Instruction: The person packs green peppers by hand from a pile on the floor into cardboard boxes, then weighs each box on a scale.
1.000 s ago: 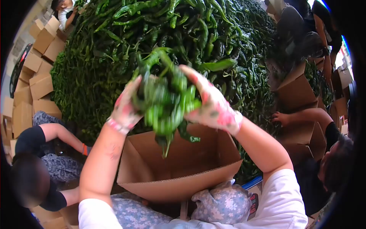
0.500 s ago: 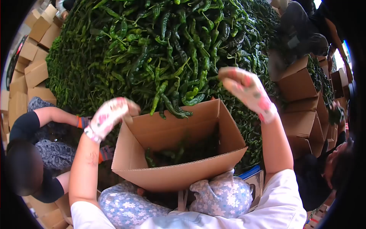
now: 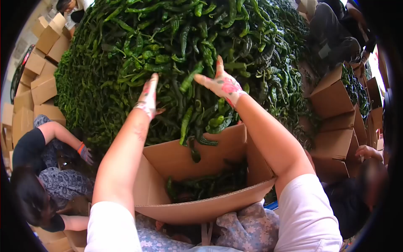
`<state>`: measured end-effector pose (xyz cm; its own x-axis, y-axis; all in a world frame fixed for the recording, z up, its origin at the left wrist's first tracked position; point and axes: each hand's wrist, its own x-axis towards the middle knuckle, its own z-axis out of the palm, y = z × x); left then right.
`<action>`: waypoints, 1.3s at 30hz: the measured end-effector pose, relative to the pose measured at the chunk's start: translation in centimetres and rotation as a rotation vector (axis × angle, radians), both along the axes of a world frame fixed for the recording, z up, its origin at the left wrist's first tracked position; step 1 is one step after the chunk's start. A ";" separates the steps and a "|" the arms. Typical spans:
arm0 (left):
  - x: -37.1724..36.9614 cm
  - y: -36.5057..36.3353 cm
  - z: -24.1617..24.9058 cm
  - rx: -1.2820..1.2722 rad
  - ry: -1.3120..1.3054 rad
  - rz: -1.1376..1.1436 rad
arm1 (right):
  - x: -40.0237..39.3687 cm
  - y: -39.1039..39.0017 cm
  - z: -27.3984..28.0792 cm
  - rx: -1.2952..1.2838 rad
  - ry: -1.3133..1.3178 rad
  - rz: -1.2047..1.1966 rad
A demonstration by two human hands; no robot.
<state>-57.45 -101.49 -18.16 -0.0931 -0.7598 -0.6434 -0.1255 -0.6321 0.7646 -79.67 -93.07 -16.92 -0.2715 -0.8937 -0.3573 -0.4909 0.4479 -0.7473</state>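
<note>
A tall heap of long green peppers (image 3: 180, 38) rises in front of me. Both my hands wear light gloves with a red floral print and reach onto the heap's near slope. My left hand (image 3: 147, 95) is stretched out with its edge toward me, touching or close to the peppers. My right hand (image 3: 222, 84) has thumb and fingers spread beside a few peppers, holding none that I can see. Below my forearms, an open cardboard box (image 3: 197, 145) stands at my lap, with some green peppers (image 3: 210, 185) in its bottom. Several peppers hang over its far rim.
On the left sits a person whose gloved hand (image 3: 85, 153) is near the heap. Cardboard boxes (image 3: 44, 88) are stacked behind. To the right are open boxes (image 3: 331, 130), one holding peppers (image 3: 354, 90), and other people close by. Someone is at the far left top.
Both my hands have moved forward and inward from beside the box onto the pepper heap. The left neighbour's hand has shifted away from my left arm.
</note>
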 end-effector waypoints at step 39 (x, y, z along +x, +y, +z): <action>2.5 3.0 -2.6 -0.480 -0.524 -0.429 | -16.6 11.7 -11.0 -0.315 0.018 -0.644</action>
